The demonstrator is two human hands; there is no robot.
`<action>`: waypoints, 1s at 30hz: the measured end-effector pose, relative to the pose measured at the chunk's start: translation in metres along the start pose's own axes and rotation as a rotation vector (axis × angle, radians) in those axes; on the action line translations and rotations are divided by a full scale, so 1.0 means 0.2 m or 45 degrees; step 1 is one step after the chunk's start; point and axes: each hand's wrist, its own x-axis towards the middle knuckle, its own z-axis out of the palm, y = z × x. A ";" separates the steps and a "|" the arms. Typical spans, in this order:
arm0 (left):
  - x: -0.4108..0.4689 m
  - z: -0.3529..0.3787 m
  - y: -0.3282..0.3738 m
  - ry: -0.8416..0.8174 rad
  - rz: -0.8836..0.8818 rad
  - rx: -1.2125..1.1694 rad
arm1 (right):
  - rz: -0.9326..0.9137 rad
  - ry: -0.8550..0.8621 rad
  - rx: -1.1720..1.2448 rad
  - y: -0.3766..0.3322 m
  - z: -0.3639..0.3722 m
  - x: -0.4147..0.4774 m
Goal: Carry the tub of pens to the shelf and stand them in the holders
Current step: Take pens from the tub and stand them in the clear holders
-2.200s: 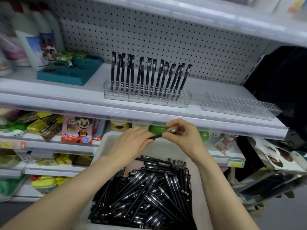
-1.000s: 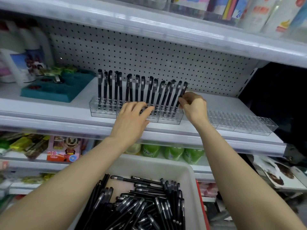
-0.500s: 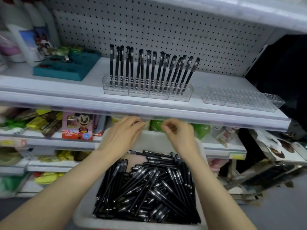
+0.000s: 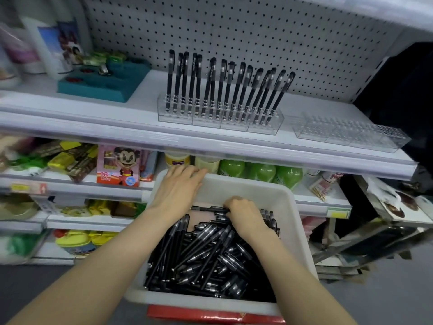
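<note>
Knuckles up, right hand [image 4: 246, 216] down in the far end of the white tub [image 4: 257, 191], fingers curled under; grips the end of a single pen [image 4: 206, 209] lying crosswise just short of the far wall. Beneath and behind the hand, pile of pens [image 4: 206, 256], black, heaped every way, filling the tub from the near wall up to the hand. Left hand [image 4: 178, 187] at the tub's far left corner: lies flat over the rim, fingers straight and relaxed, tips past the edge, holds nothing. Under the tub's near edge, strip of something red [image 4: 210, 316]. Above and beyond the tub, white shelf [image 4: 145, 106]; near the middle of its front edge, clear holder [image 4: 234, 124] with a row of standing pens [image 4: 221, 90], caps up, those toward the right end tilted rightward. Just beside it, toward the shelf's right end, second clear holder [image 4: 346, 133]. At the shelf's left end, teal tray [image 4: 105, 86], bottles [image 4: 46, 48] behind it at the back left corner. Pegboard [image 4: 234, 31] along the shelf's back edge. On the lower shelf just past the tub's far rim, green bottles [image 4: 257, 172]; left of them, box with a cartoon mouse [image 4: 119, 166]
</note>
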 end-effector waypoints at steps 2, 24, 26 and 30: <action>0.00 0.00 0.00 -0.010 -0.001 0.003 | -0.005 -0.001 0.007 0.00 0.01 0.01; 0.30 -0.51 -0.20 0.241 -0.157 0.042 | -0.083 0.421 1.088 0.03 -1.05 0.11; 0.34 -0.52 -0.29 0.257 -0.208 0.051 | -0.109 0.588 1.172 -0.06 -1.13 0.20; 0.40 -0.52 -0.42 0.241 -0.200 0.070 | -0.152 0.757 1.278 -0.25 -1.20 0.39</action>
